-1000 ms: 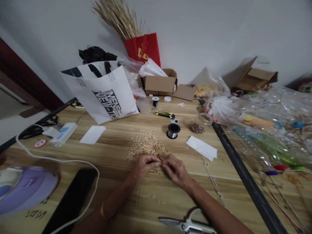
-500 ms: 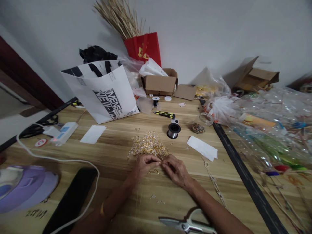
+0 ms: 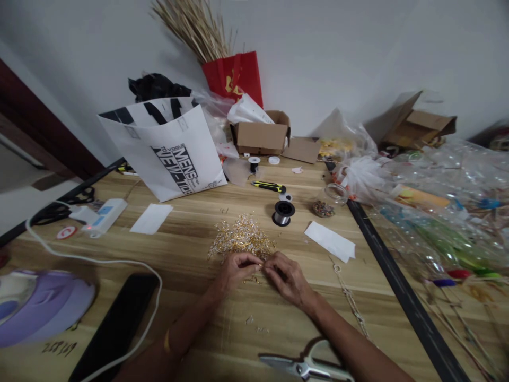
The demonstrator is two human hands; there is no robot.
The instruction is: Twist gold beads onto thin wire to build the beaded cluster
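My left hand (image 3: 239, 268) and my right hand (image 3: 287, 277) meet over the wooden table, fingertips nearly touching. Thumb and forefinger of the left are pinched on a small gold-coloured piece (image 3: 260, 266), too small to name exactly. The right hand's fingers are pinched together beside it; what they hold is hidden. Just beyond both hands lies a tangled heap of gold and clear beads (image 3: 242, 236). A few loose gold bits (image 3: 251, 279) lie under the left fingers, and small clear bits (image 3: 249, 320) are nearer me.
Scissors (image 3: 304, 367) lie by my right forearm, a beaded strand (image 3: 352, 305) to its right. Beyond the heap are a wire spool (image 3: 283, 214), a yellow-black utility knife (image 3: 269, 187) and a jar of beads (image 3: 324, 208). A black phone (image 3: 115, 323) and white cable (image 3: 159, 289) lie left.
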